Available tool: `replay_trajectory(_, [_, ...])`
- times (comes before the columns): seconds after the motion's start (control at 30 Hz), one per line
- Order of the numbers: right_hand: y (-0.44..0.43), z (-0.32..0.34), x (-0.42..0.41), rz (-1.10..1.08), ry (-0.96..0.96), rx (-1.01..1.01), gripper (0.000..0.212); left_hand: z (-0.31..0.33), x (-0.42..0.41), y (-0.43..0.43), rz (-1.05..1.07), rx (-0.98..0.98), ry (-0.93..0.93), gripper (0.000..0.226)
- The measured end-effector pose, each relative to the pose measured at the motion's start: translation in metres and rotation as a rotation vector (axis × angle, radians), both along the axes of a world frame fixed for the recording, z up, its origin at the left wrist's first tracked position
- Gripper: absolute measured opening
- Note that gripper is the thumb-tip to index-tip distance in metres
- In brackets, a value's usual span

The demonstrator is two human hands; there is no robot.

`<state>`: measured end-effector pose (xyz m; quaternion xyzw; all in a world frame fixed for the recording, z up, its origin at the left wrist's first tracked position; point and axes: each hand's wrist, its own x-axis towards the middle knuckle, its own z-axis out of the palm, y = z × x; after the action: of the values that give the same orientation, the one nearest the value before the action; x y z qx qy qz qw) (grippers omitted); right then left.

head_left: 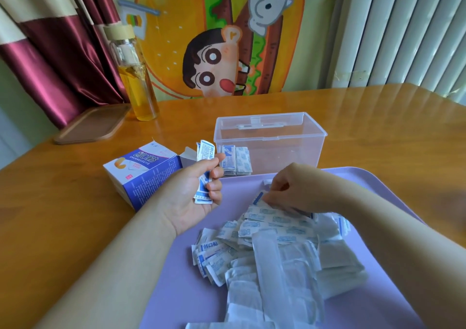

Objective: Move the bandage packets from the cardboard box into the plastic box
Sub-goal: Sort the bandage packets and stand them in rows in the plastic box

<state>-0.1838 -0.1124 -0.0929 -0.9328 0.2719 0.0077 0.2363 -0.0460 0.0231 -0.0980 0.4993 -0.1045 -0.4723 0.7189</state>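
While the left hand (191,192) stands palm-up beside the cardboard box (143,175), its fingers (214,177) are curled round a small bundle of bandage packets (205,152). The bundle is held on end, its long axis pointing up and away from the person. The right hand (285,187) is down on the loose pile (277,243) on the purple tray (191,291). Its fingertips (267,197) seem to pinch one packet's corner, though the grip is partly hidden. The plastic box (271,137) sits open on the worktop (75,228) just beyond the tray, with a neat stack (235,161) at its left end. The held bundle is just beside that end, so I'd judge the left hand the nearer for the drop.
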Motion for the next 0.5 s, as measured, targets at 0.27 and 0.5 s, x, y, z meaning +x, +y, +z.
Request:
replay_trajectory(0.27, [-0.011,0.011,-0.002,-0.148,-0.499,0.264,0.025,-0.002,-0.004,0.000,-0.062,0.012,-0.048,0.014])
replay_trajectory(0.5, [-0.008,0.011,0.003,-0.152,-0.815,0.473,0.017,-0.002,-0.016,0.000,-0.079,0.037,-0.229,0.023])
